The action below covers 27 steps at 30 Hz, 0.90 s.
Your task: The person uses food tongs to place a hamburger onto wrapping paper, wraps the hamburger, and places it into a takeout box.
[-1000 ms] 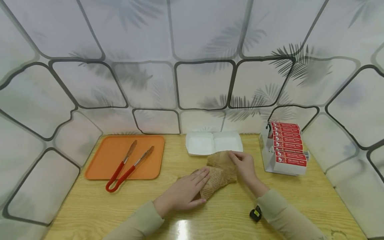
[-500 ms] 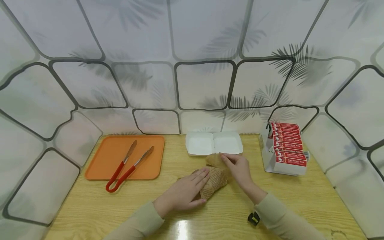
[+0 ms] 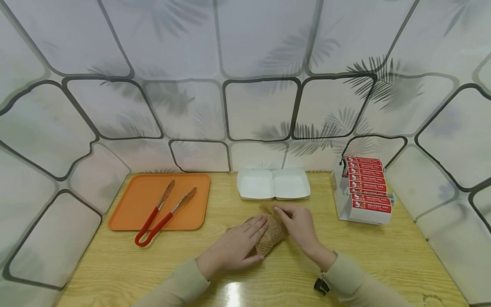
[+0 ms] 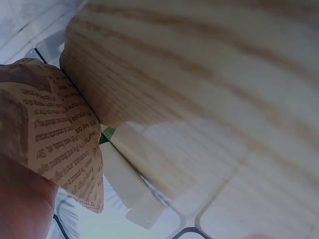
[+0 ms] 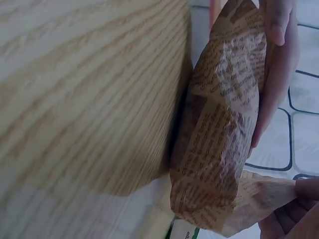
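Note:
A parcel wrapped in brown paper with newspaper-style print lies on the wooden table in front of me; what it contains is hidden. My left hand rests on its left part with straight fingers. At the parcel's right end, my right hand pinches the loose end of the paper between thumb and fingers. In the right wrist view that loose flap stretches from the crinkled wrap to the fingertips. The left wrist view shows the printed paper close to the left hand.
An unfolded white food box sits behind the parcel. Red-handled tongs lie across an orange tray at left. At right stands a white holder with red-and-white packets. A small black object is by the right sleeve.
My right hand has moved left and slightly toward me, drawing the paper's loose end in over the parcel. Less loose paper shows at the right. The left hand has stayed in place.

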Motion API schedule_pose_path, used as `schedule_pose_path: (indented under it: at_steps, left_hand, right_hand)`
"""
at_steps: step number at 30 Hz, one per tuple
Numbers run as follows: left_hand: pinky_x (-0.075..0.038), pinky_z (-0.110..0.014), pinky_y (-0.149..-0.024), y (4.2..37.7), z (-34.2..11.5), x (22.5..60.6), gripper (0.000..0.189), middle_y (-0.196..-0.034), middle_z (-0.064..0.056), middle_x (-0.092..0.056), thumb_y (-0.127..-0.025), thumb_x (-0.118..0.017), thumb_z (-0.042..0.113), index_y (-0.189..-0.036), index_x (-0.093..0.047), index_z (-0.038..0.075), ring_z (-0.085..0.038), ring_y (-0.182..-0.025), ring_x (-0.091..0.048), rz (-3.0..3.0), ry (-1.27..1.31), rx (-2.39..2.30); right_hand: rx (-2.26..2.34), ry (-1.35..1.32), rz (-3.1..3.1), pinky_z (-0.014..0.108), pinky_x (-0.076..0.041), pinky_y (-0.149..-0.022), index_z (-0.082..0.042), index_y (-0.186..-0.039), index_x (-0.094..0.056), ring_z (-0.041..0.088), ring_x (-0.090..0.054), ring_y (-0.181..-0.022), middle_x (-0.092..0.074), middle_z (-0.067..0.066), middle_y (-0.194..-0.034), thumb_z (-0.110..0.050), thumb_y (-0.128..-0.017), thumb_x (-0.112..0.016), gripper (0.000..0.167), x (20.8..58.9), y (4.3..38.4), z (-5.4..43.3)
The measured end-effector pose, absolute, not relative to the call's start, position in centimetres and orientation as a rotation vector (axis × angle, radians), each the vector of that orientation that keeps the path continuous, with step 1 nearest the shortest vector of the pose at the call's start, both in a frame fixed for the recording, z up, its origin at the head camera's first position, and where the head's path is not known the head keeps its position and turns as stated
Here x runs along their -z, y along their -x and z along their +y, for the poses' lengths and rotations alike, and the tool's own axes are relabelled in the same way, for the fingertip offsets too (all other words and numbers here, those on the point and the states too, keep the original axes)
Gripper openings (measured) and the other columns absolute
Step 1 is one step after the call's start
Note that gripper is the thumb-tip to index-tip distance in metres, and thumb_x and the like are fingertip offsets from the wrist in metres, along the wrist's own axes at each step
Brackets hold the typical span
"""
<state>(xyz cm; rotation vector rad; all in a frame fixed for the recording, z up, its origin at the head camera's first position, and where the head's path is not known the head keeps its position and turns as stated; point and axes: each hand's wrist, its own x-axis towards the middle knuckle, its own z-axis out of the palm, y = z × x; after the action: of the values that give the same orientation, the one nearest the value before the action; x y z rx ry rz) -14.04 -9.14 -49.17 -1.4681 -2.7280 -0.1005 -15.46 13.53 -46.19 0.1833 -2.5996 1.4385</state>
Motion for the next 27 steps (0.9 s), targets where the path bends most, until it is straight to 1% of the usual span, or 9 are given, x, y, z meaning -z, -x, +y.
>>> schedule_pose_path:
  at_steps: [4, 6, 8, 11, 16, 21, 27]
  left_hand:
    - [-0.027, -0.038, -0.135, 14.0, -9.1, 49.3, 0.081, -0.176, -0.016, -0.024, -0.110, -0.047, 0.054, -0.167, -0.027, 0.000, -0.029, -0.165, -0.024, -2.715, 1.465, 0.094]
    - [-0.027, -0.038, -0.135, 13.9, -9.0, 49.3, 0.081, -0.176, -0.016, -0.023, -0.110, -0.046, 0.054, -0.167, -0.026, 0.000, -0.029, -0.165, -0.024, -2.713, 1.465, 0.083]
    - [-0.025, -0.038, -0.135, 13.9, -9.0, 49.3, 0.081, -0.176, -0.016, -0.022, -0.110, -0.045, 0.054, -0.167, -0.025, 0.001, -0.029, -0.165, -0.023, -2.715, 1.462, 0.081]
    - [-0.025, -0.038, -0.135, 13.9, -9.0, 49.3, 0.081, -0.176, -0.016, -0.022, -0.110, -0.044, 0.055, -0.167, -0.025, 0.000, -0.028, -0.165, -0.023, -2.708, 1.463, 0.068]
    - [-0.024, -0.039, -0.136, 13.9, -9.0, 49.1, 0.081, -0.176, -0.017, -0.022, -0.111, -0.044, 0.054, -0.167, -0.025, -0.001, -0.029, -0.165, -0.022, -2.734, 1.477, 0.092]
    - [-0.027, -0.042, -0.135, 13.9, -9.2, 48.9, 0.081, -0.176, -0.018, -0.020, -0.110, -0.047, 0.051, -0.167, -0.024, -0.001, -0.031, -0.165, -0.020, -2.807, 1.474, 0.270]
    - [-0.029, -0.046, -0.134, 14.0, -9.8, 49.3, 0.083, -0.177, -0.018, -0.013, -0.111, -0.049, 0.048, -0.168, -0.016, -0.002, -0.031, -0.165, -0.020, -2.870, 1.408, 0.538]
  right_hand:
    - [-1.465, -0.215, -2.590, 0.028, -0.067, -0.083, 0.000, -0.115, -0.081, 0.030, -0.080, -0.106, -0.081, 0.016, -0.114, -0.007, -0.100, -0.072, 0.019, 46.6, 14.9, 13.1]
    - [-1.486, -0.216, -2.590, 0.034, -0.067, -0.088, 0.000, -0.115, -0.081, 0.030, -0.079, -0.109, -0.081, 0.016, -0.113, -0.007, -0.100, -0.072, 0.019, 46.9, 14.8, 12.9]
    - [-1.500, -0.214, -2.596, 0.038, -0.067, -0.092, 0.000, -0.115, -0.081, 0.031, -0.079, -0.110, -0.081, 0.016, -0.114, -0.007, -0.100, -0.072, 0.019, 47.3, 14.6, 12.7]
    - [-1.541, -0.205, -2.593, 0.039, -0.065, -0.096, 0.000, -0.117, -0.080, 0.031, -0.078, -0.113, -0.080, 0.016, -0.116, -0.007, -0.100, -0.072, 0.020, 47.7, 14.4, 12.6]
    - [-1.600, -0.202, -2.571, 0.038, -0.064, -0.097, 0.000, -0.119, -0.079, 0.032, -0.077, -0.115, -0.079, 0.016, -0.120, -0.005, -0.100, -0.071, 0.022, 48.1, 14.0, 12.4]
    - [-1.605, -0.231, -2.563, 0.038, -0.063, -0.100, -0.001, -0.121, -0.078, 0.032, -0.075, -0.119, -0.078, 0.014, -0.123, -0.004, -0.100, -0.071, 0.023, 48.4, 13.6, 12.3]
    - [-1.544, -0.294, -2.582, 0.038, -0.062, -0.102, -0.002, -0.125, -0.077, 0.029, -0.074, -0.121, -0.077, 0.011, -0.127, -0.004, -0.100, -0.070, 0.026, 48.6, 13.2, 12.0]
